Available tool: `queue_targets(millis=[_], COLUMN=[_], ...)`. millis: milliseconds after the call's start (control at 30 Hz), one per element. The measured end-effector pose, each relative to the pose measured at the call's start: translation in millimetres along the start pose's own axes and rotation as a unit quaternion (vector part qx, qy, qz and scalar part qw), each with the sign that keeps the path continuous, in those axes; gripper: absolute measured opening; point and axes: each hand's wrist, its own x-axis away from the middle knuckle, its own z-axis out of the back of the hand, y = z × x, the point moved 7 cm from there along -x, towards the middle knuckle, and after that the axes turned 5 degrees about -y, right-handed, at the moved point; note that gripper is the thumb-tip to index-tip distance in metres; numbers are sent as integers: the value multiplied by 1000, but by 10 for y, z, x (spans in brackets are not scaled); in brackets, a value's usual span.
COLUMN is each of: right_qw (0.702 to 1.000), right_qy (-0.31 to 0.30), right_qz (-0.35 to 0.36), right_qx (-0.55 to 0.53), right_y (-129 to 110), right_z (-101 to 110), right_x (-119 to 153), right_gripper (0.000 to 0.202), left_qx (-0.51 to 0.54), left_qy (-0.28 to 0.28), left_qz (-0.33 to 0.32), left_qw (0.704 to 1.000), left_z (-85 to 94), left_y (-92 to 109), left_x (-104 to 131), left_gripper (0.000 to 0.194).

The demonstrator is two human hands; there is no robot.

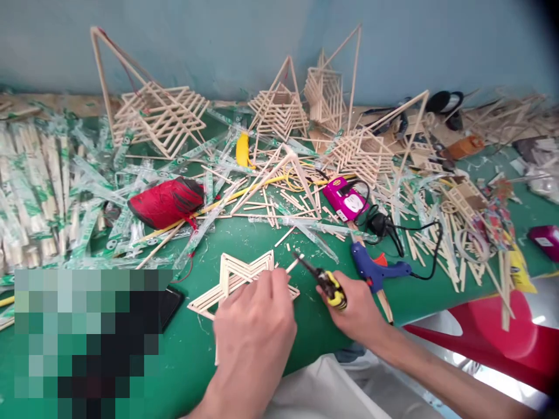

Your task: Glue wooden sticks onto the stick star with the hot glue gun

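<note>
On the green table lies a flat star of layered thin wooden sticks. My left hand is closed over its right part, covering some of it; the fingertips are hidden behind the knuckles. A loose stick end pokes out past those fingers. My right hand grips yellow-and-black-handled scissors, their narrow dark blades pointing up-left toward that stick end. To the right of this hand rests a blue glue gun with an orange trigger.
Several stick-built star frames stand along the wall. Wrapped chopsticks pile up at left, near a red string bundle. Cut sticks surround a purple box and black cable. A red stool stands beyond the table's right edge.
</note>
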Motion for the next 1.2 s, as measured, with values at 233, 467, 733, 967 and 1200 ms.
queue_targets(millis=[233, 467, 733, 967, 1200], right_qw=[995, 930, 906, 896, 907], right_qy=[-9, 162, 104, 105, 81], right_qz=[-40, 121, 404, 429, 413], right_qx=[92, 306, 69, 38, 3], right_y=[-162, -358, -868, -813, -786], right_z=[99, 55, -18, -260, -301], right_x=[-20, -6, 384, 218, 135], right_gripper=[29, 68, 31, 10, 21], left_qx=[136, 163, 171, 148, 170], left_qy=[17, 83, 117, 122, 102], left_qz=[49, 135, 80, 78, 137], left_qw=[989, 974, 975, 978, 971], left_z=[148, 74, -135, -257, -265], left_y=[-370, -491, -165, -145, -333], left_x=[541, 918, 1006, 1019, 1215], left_gripper=[24, 37, 31, 19, 22])
